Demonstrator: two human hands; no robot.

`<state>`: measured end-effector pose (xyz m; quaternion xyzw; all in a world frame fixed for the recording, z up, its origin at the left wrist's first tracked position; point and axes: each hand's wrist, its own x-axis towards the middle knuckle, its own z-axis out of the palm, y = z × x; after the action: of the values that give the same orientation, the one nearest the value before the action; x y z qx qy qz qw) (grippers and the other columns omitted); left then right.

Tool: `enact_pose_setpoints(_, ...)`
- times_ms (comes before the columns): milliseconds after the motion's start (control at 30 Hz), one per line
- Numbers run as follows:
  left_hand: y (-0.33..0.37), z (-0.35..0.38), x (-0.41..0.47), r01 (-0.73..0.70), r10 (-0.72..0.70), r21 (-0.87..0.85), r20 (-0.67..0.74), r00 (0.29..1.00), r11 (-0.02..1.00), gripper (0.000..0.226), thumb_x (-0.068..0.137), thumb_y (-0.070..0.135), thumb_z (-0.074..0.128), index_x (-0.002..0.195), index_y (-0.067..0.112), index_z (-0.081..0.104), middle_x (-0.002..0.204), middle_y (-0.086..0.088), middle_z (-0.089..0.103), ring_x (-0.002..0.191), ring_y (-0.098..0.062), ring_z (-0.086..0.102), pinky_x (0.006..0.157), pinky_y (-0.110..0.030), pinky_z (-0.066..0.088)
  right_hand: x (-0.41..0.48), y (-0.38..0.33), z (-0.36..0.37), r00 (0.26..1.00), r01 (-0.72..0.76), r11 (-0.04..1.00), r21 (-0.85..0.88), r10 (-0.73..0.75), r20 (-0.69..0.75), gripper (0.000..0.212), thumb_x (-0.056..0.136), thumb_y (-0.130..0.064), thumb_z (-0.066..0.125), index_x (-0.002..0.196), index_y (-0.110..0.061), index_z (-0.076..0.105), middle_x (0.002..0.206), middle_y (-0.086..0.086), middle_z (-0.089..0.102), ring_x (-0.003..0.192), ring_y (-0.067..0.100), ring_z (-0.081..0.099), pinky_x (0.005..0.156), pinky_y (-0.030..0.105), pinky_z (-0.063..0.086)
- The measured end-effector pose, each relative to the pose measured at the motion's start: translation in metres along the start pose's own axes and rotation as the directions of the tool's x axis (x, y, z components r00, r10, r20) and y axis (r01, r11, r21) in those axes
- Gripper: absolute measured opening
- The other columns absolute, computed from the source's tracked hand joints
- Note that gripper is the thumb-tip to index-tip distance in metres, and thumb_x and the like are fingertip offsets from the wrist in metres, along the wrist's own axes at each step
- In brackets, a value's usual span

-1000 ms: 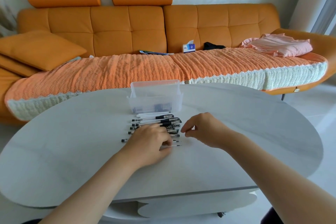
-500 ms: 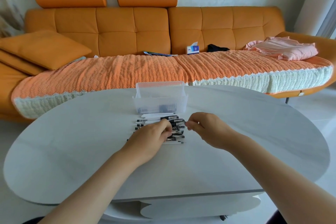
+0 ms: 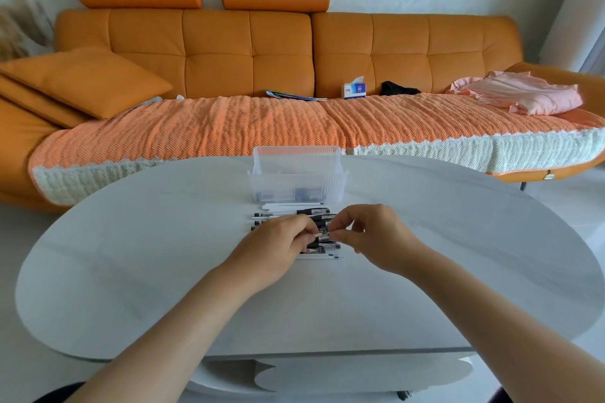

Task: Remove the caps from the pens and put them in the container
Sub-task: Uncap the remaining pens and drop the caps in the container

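Several black-and-white pens (image 3: 288, 213) lie in a pile on the white table (image 3: 131, 271), just in front of a clear plastic container (image 3: 296, 181) holding dark caps. Over the pile, my left hand (image 3: 278, 247) grips the barrel of one pen (image 3: 320, 234). My right hand (image 3: 373, 235) pinches that same pen's cap end with thumb and fingers. The two hands nearly touch. Most of the held pen is hidden under my fingers.
An orange sofa (image 3: 248, 52) with a knitted throw runs behind the table. On it lie a tissue box (image 3: 354, 89), a pink cloth (image 3: 520, 96) and an orange cushion (image 3: 85, 82). The table's rounded edge is close to my body.
My left hand lifted a pen from the pile's near side and my right hand closed in to pinch its end. The camera tilted slightly.
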<state>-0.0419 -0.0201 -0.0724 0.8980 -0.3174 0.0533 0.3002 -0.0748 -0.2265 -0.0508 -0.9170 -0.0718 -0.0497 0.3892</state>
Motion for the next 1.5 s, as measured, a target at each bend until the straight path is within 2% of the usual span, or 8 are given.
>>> enact_pose_setpoints(533, 0.000, -0.001, -0.001, 0.018, -0.018, -0.057, 0.006, 1.000, 0.998, 0.009, 0.097, 0.030, 0.053, 0.099, 0.032, 0.062, 0.084, 0.019, 0.061, 0.084, 0.001, 0.057, 0.075, -0.029, 0.050, -0.002, -0.003, 0.004, 1.000, 0.027, 1.000, 0.004, -0.027, -0.014, 0.008, 0.089, -0.022, 0.072, 0.082, -0.027, 0.071, 0.052, -0.030, 0.056, 0.046, 0.001, 0.048, 0.047, 0.010, 0.036)
enact_pose_setpoints(700, 0.002, 0.000, -0.001, 0.014, -0.016, -0.101, -0.011, 1.000, 0.995, 0.010, 0.097, 0.028, 0.055, 0.096, 0.030, 0.065, 0.080, 0.017, 0.063, 0.081, 0.001, 0.058, 0.070, -0.017, 0.043, -0.003, -0.003, 0.007, 0.999, 0.037, 0.998, 0.052, -0.035, -0.041, 0.013, 0.088, -0.024, 0.073, 0.076, -0.029, 0.071, 0.049, -0.024, 0.056, 0.047, 0.002, 0.048, 0.048, 0.011, 0.035)
enact_pose_setpoints(967, 0.004, 0.002, -0.004, -0.056, 0.042, -0.142, -0.101, 0.994, 0.988, 0.010, 0.091, 0.016, 0.064, 0.089, 0.024, 0.071, 0.074, 0.017, 0.065, 0.078, -0.001, 0.061, 0.068, -0.009, 0.040, -0.001, 0.004, 0.015, 0.999, 0.026, 0.988, 0.153, -0.021, -0.031, 0.027, 0.089, -0.027, 0.071, 0.063, -0.025, 0.063, 0.050, -0.009, 0.053, 0.047, 0.009, 0.041, 0.048, 0.020, 0.036)
enact_pose_setpoints(1067, 0.003, 0.001, -0.004, -0.053, 0.047, -0.102, -0.065, 0.997, 0.993, 0.009, 0.090, 0.017, 0.066, 0.090, 0.025, 0.071, 0.078, 0.018, 0.065, 0.082, -0.001, 0.060, 0.069, -0.009, 0.040, -0.001, 0.000, 0.012, 0.997, 0.050, 0.997, 0.066, -0.053, 0.051, 0.019, 0.089, -0.031, 0.070, 0.071, -0.029, 0.066, 0.057, -0.021, 0.059, 0.050, 0.002, 0.047, 0.050, 0.012, 0.036)
enact_pose_setpoints(1133, 0.000, 0.003, -0.003, -0.050, 0.048, -0.046, -0.051, 0.998, 0.998, 0.008, 0.089, 0.021, 0.067, 0.092, 0.026, 0.072, 0.081, 0.017, 0.064, 0.083, -0.001, 0.058, 0.069, -0.014, 0.044, 0.002, 0.000, 0.009, 0.995, 0.052, 0.998, 0.041, -0.055, 0.084, 0.009, 0.087, -0.040, 0.071, 0.082, -0.032, 0.071, 0.076, -0.021, 0.066, 0.059, -0.004, 0.053, 0.055, 0.010, 0.037)
enact_pose_setpoints(1200, -0.003, 0.005, -0.004, -0.064, 0.065, 0.020, -0.044, 0.997, 0.998, 0.007, 0.088, 0.025, 0.067, 0.090, 0.029, 0.072, 0.082, 0.018, 0.060, 0.082, -0.001, 0.055, 0.069, -0.019, 0.045, 0.006, 0.007, 0.007, 0.997, 0.047, 0.999, -0.017, -0.046, 0.068, 0.013, 0.089, -0.046, 0.065, 0.091, -0.035, 0.072, 0.092, -0.017, 0.066, 0.067, -0.010, 0.054, 0.061, 0.011, 0.037)
enact_pose_setpoints(1333, -0.005, 0.010, -0.008, -0.110, 0.107, 0.153, 0.023, 0.994, 0.982, 0.008, 0.088, 0.033, 0.064, 0.092, 0.034, 0.072, 0.088, 0.018, 0.056, 0.090, -0.001, 0.048, 0.075, -0.029, 0.047, 0.010, 0.019, 0.005, 0.998, 0.065, 0.943, -0.326, -0.053, 0.046, 0.013, 0.094, -0.038, 0.058, 0.098, -0.038, 0.071, 0.100, -0.017, 0.062, 0.073, -0.002, 0.053, 0.068, 0.022, 0.041)
enact_pose_setpoints(1500, -0.007, 0.014, -0.007, -0.145, 0.138, 0.205, 0.049, 0.989, 0.968, 0.011, 0.088, 0.037, 0.065, 0.097, 0.035, 0.070, 0.092, 0.017, 0.056, 0.094, -0.003, 0.046, 0.076, -0.033, 0.049, 0.012, 0.020, 0.010, 0.994, 0.082, 0.892, -0.445, -0.044, 0.096, 0.013, 0.092, -0.040, 0.061, 0.099, -0.035, 0.071, 0.102, -0.016, 0.061, 0.088, 0.008, 0.056, 0.068, 0.025, 0.039)
